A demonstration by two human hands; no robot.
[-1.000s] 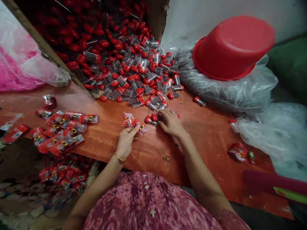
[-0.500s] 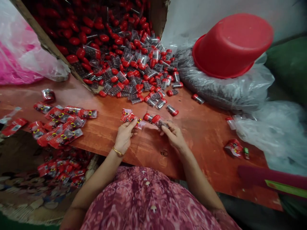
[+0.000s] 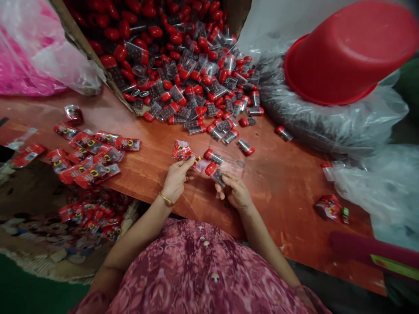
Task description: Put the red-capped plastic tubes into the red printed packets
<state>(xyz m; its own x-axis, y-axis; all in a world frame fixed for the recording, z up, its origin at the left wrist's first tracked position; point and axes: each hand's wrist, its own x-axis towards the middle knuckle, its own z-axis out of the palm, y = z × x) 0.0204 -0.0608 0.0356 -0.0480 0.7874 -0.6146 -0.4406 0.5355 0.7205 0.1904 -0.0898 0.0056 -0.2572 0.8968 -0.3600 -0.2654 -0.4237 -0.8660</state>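
Note:
My left hand (image 3: 177, 178) pinches a small red printed plastic packet (image 3: 199, 163) between thumb and fingers. Under and beyond that hand lie more red packets (image 3: 181, 148) of the same kind. In my right hand (image 3: 236, 190) is a clear container with a red cap (image 3: 215, 173), filled with dark pieces. Its capped end points left, close to the packet's right end. Just beyond it another red-capped container (image 3: 213, 156) rests on the table. A further one (image 3: 245, 147) lies to the right.
A cardboard box (image 3: 111, 89) spills a large heap of red-capped containers (image 3: 196, 87). Filled red packets (image 3: 93, 159) lie at left, above a lower box (image 3: 49, 259). A red tub (image 3: 340, 52) sits upside down on a clear bag (image 3: 314, 126). A toy packet (image 3: 328, 206) is at right.
The container in my right hand has come nearer to me, away from the one lying beside it. My left hand keeps its pinch on the packet. The whole view has shifted slightly.

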